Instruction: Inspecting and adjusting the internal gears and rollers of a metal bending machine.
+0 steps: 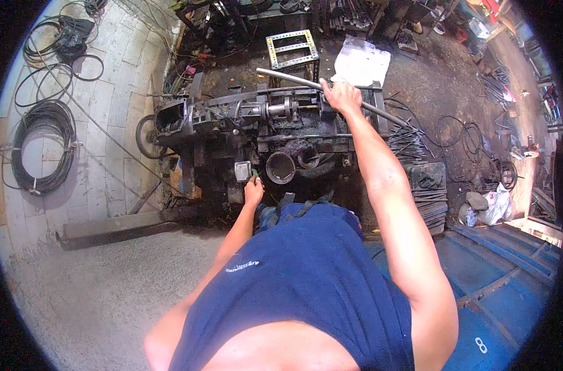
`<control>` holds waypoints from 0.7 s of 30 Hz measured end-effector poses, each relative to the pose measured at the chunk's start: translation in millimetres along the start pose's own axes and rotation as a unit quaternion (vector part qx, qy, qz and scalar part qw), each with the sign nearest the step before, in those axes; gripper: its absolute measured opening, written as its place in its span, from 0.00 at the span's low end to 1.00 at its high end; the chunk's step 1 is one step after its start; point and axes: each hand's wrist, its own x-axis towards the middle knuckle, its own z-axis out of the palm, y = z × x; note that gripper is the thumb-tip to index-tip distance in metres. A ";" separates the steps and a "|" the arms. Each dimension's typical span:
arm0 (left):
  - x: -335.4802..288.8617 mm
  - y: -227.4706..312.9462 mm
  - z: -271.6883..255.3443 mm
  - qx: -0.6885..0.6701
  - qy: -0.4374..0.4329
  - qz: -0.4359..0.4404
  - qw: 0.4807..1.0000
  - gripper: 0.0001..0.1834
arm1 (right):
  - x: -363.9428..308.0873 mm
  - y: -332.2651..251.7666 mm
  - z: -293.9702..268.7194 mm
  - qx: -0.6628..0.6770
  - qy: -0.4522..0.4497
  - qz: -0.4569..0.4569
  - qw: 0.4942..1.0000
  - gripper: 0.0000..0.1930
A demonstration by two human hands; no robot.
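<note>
My right hand [342,96] is closed around a long grey metal bar [287,77], which slants over the far side of a dark, greasy machine [213,117]. The bar's left end sticks out free, and its other end slopes down to the right past my forearm. Low at the machine's near side, my left hand [254,189] has its fingers closed at a small green piece [255,174]. This piece sits beside a pale square box [242,171]; whether the two are joined is unclear. Just right of them is a round, cup-like metal part [280,167].
Beyond the machine stands a perforated metal stand [292,49], with a white sheet [362,60] right of it. Thin rods [408,145] and stacked bars [430,204] lie right. Coiled cable [43,148] rests on the left tiles. A beam [114,227] lies near left.
</note>
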 end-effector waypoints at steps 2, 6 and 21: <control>3.3 -7.8 1.0 -0.007 0.006 0.011 1.000 0.26 | -0.8 -0.5 0.0 0.007 0.009 -0.002 1.000 0.38; 1.1 -1.2 2.8 0.017 0.004 0.003 1.000 0.26 | -1.8 2.8 0.2 0.000 0.009 -0.001 1.000 0.38; -2.2 3.6 -0.5 -0.005 -0.006 -0.012 1.000 0.27 | -0.6 -2.6 0.2 -0.003 -0.006 0.007 1.000 0.38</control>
